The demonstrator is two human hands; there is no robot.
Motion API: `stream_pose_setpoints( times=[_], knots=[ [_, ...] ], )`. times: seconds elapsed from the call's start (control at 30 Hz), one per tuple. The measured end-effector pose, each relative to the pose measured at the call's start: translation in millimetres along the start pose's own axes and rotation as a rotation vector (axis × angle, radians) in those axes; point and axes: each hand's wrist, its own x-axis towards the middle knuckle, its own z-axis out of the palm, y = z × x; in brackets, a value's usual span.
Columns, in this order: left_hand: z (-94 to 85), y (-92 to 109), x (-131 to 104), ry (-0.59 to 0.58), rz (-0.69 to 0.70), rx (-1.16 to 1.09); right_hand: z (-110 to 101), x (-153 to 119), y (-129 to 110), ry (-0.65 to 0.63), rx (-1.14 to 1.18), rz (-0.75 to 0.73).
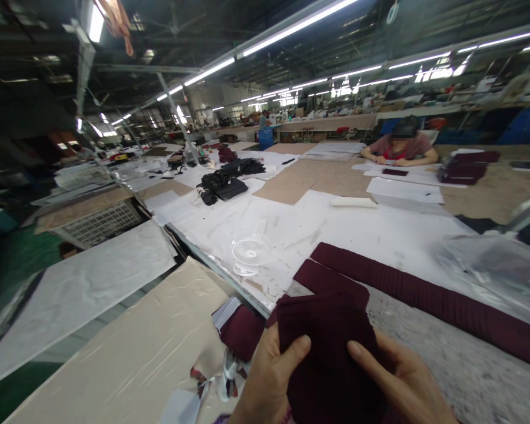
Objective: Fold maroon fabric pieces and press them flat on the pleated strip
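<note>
Between my two hands is a dark maroon fabric piece [329,353], held up close at the lower middle. My left hand [269,371] grips its left edge, thumb on the front face. My right hand [401,371] grips the right edge the same way, its thumb lying across the cloth. The fingers behind the fabric are mostly hidden. Just beyond lies a flat maroon strip [311,277], partly covered by the held piece. A long row of maroon fabric [424,290] stretches to the right. Left of my left hand sits a folded maroon stack [242,331] with a pale piece.
A small white fan [251,252] stands on the white-covered table [287,227]. Black garments [223,185] lie farther back. Across the table a person [401,144] leans over papers beside a maroon stack [466,166]. Clear plastic [490,259] lies at right; a cream-covered surface [150,335] is at left.
</note>
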Motion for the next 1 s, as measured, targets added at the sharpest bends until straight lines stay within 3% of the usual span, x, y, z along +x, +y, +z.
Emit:
stream_pose_setpoints(
  times=[0.27, 0.57, 0.73, 1.0],
  knots=[
    [-6.7, 8, -2, -0.027, -0.02, 0.156, -19, 9, -12, 0.103, -0.243, -0.287],
    [-10.2, 10, -5, -0.037, -0.02, 0.222, -18, 14, -23, -0.058, -0.136, -0.2],
    [-8.0, 10, -6, -0.025, -0.029, 0.209, -15, 12, -18, -0.037, -0.045, -0.195],
    [-1.7, 8, -6, 0.009, -0.065, 0.129, -14, 13, -6, 0.126, -0.24, -0.593]
  ],
)
